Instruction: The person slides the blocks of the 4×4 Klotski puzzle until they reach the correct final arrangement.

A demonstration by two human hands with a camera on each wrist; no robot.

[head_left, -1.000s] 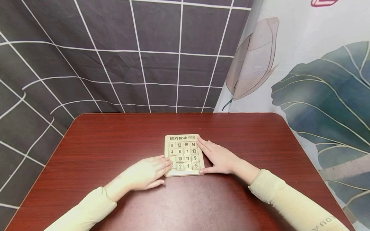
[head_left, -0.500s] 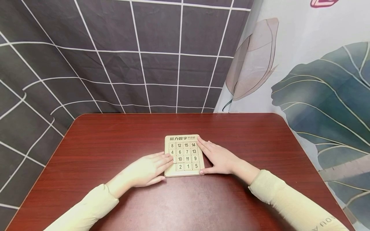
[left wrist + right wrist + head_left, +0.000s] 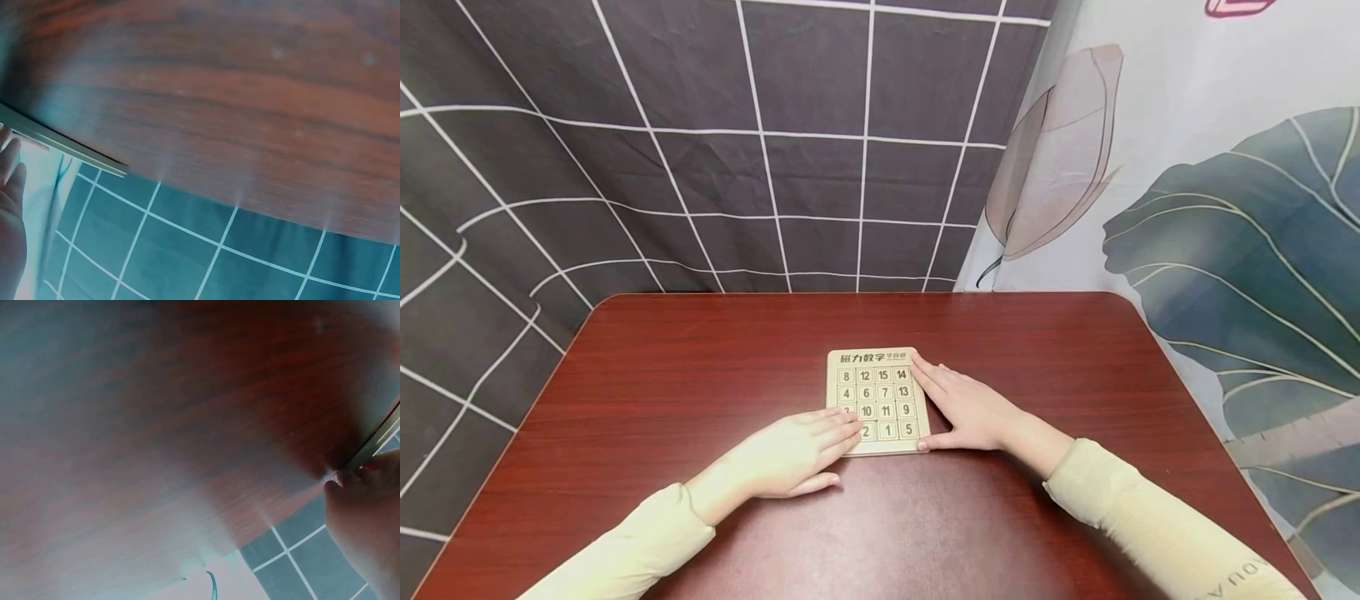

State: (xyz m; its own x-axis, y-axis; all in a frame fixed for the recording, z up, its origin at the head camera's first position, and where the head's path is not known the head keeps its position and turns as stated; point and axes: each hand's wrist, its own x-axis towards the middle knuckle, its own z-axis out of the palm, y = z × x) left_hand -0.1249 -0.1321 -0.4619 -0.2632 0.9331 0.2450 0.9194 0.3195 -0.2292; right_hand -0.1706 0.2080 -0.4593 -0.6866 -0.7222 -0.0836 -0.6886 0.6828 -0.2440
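Observation:
A pale number slide puzzle [image 3: 887, 447] lies on the table with its lettered edge facing away. My left hand [image 3: 782, 454] reaches over its lower left corner, straight fingertips resting on the bottom row at the left edge of the 2 tile [image 3: 868, 431]. Those fingers hide the bottom left cell and part of the 3 tile [image 3: 847, 409]. At the right side, my right hand [image 3: 973, 410] holds the frame between thumb at the lower corner and fingertips near the upper one. In both wrist views, the puzzle's edge [image 3: 69, 145] shows beside part of a hand [image 3: 369, 512].
The red-brown wooden table [image 3: 715, 350] has rounded far corners. A dark curtain with white grid lines [image 3: 812, 175] hangs behind and to the left. A pale curtain with leaf prints [image 3: 1217, 242] hangs on the right.
The 3 tile slid up from the bottom left cell into the row above. My left hand followed it up, then shifted down and right to the 2 tile. My right hand stays put.

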